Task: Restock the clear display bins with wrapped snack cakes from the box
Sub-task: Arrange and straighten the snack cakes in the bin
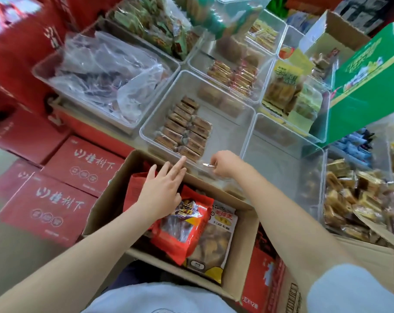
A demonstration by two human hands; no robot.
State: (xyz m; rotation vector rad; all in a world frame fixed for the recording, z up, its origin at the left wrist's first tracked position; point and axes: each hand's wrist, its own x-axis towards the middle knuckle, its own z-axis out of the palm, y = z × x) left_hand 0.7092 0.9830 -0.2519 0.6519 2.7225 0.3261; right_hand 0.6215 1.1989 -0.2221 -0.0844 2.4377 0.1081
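A clear display bin (227, 123) in the middle holds two neat rows of brown wrapped snack cakes (183, 129) along its left side. Below it stands an open cardboard box (114, 190) with a red snack bag (187, 224) and a white-and-yellow bag (216, 236) inside. My left hand (162, 188) hovers over the box with straight fingers, its fingertips at the bin's near rim. My right hand (223, 163) is curled at the same rim and pinches a small clear wrapper edge (207, 165).
An empty clear bin (281, 159) sits to the right of the middle one. Other bins hold plastic-wrapped goods (105, 73), biscuits (234, 75) and loose cakes (349, 199). Red cartons (63, 184) are stacked at the left; a green box (363, 86) stands at the right.
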